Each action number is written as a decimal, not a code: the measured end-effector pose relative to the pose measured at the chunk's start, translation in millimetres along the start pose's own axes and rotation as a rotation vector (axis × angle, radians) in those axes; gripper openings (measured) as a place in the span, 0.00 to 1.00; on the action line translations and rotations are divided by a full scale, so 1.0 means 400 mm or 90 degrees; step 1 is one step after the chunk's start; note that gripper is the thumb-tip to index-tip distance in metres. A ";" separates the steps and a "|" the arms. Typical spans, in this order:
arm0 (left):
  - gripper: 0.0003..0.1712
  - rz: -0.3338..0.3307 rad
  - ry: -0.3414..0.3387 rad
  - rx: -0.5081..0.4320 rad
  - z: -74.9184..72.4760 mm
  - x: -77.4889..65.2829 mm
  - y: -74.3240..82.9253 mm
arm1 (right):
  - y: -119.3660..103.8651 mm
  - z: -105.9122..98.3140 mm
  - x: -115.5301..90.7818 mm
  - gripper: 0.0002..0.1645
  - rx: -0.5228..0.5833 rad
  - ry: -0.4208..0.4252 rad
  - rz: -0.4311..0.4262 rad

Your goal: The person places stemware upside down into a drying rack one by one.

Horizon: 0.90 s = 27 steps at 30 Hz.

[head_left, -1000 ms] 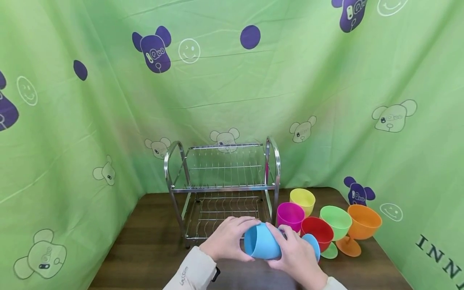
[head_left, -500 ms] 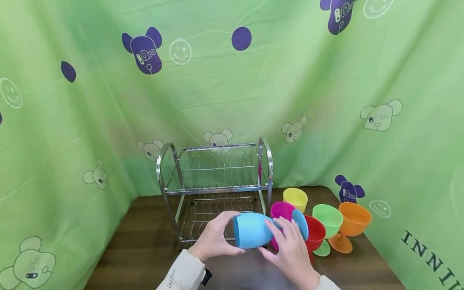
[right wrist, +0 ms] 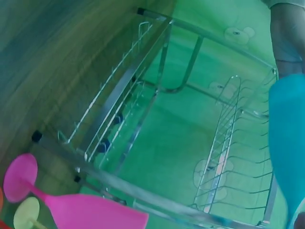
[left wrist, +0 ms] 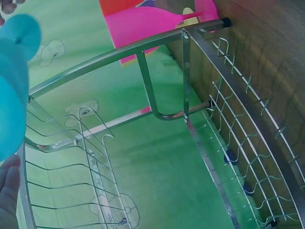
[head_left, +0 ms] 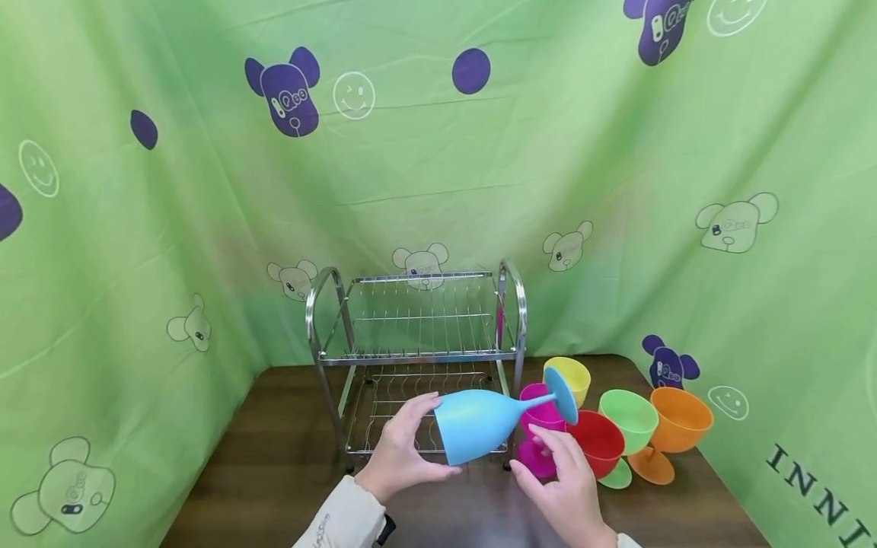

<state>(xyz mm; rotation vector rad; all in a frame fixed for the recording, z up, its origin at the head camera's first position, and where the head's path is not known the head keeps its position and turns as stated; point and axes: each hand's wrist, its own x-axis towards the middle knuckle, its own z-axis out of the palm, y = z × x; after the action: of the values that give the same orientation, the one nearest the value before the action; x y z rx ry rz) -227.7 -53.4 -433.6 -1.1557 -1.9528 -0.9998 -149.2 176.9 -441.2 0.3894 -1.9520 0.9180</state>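
a green curtain (head_left: 425,167) printed with bears (head_left: 292,106) and smiley faces (head_left: 354,96) hangs behind a dark wooden table (head_left: 267,449).

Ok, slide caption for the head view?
Left hand holds a blue goblet sideways before a metal rack, five other goblets standing at right.

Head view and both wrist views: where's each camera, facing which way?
Head: on the head, facing forward and down at the blue goblet and rack; left grip, right grip, sleeves show.
Left wrist: on that wrist, facing the rack; fingers at left edge.
Right wrist: on that wrist, facing the rack; left grip upper right, likely fingertip lower right.
Wrist views share: rack, blue goblet, pink goblet.
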 end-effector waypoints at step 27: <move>0.61 0.050 0.134 -0.037 0.099 -0.012 0.011 | 0.007 0.025 0.042 0.36 0.247 -0.124 0.356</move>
<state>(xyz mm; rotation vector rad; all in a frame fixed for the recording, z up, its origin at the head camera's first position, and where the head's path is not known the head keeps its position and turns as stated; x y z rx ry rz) -227.7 -20.1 -456.1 -1.1027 -1.7115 -1.0965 -165.5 173.0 -431.4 0.1488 -2.0966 1.6864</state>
